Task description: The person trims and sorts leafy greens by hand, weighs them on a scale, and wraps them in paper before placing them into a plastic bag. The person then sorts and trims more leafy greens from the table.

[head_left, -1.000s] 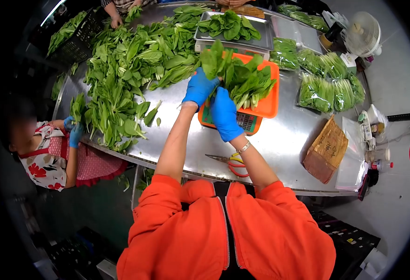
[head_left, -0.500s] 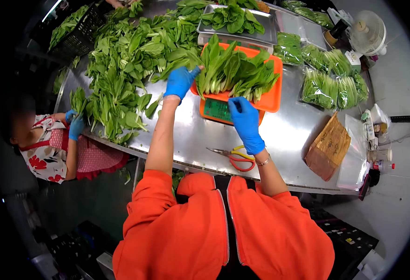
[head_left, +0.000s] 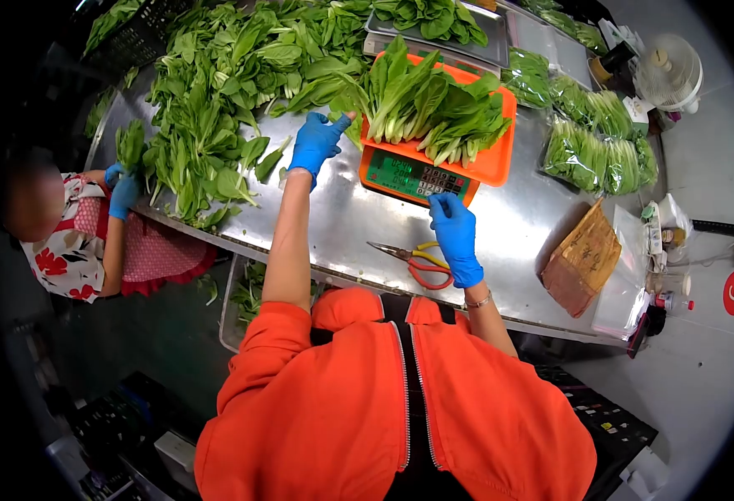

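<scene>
My left hand (head_left: 315,149), in a blue glove, is beside the left edge of an orange tray (head_left: 495,167). Its fingers are apart and it holds nothing; a bare fingertip shows. Leafy greens (head_left: 417,104) lie bunched in the tray, stems toward me. Beneath it is an orange scale (head_left: 369,181) with a lit green display. My right hand (head_left: 457,238), gloved in blue too, hovers by the scale's front edge near the keypad, fingers bent together with nothing visible in them. Red-and-yellow-handled scissors (head_left: 417,260) lie on the metal table just left of it.
Loose greens (head_left: 217,108) are heaped across the table's left side. Bagged greens (head_left: 597,159), a brown paper-like bundle (head_left: 582,259) and clear plastic bags (head_left: 622,288) lie to the right. Behind stands a second scale with a metal tray (head_left: 492,46). A co-worker (head_left: 91,225) handles greens at left.
My right hand has drawn back from the tray's front edge toward me. My left hand has come away from the greens, its fingers spreading. The whole view has shifted slightly.
</scene>
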The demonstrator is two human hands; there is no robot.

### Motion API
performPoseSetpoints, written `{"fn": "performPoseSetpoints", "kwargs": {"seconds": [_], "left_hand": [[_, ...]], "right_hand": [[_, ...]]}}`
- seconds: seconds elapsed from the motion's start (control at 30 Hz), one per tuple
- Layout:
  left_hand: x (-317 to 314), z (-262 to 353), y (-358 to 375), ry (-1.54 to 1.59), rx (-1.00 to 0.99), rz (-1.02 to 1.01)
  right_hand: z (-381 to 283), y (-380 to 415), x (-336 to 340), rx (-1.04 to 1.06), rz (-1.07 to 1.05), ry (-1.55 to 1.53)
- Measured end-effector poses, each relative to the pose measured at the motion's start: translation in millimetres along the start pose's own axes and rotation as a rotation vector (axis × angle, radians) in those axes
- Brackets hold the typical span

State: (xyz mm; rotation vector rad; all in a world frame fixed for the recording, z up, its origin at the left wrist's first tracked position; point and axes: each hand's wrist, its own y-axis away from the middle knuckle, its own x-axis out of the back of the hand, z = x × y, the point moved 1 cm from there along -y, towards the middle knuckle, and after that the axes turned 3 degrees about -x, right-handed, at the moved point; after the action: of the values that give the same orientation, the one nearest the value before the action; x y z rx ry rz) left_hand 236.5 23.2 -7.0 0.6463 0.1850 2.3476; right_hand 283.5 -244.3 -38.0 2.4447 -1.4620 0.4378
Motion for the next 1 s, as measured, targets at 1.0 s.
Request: {"fn": "performPoseSetpoints", "kwargs": {"seconds": [1.0], "left_hand": [[-66.8,70.5,19.3,-0.128,-0.797,0.198]], "right_hand": [[-71.4,-140.7,-2.8,0.268,0.167,-0.078]]}}
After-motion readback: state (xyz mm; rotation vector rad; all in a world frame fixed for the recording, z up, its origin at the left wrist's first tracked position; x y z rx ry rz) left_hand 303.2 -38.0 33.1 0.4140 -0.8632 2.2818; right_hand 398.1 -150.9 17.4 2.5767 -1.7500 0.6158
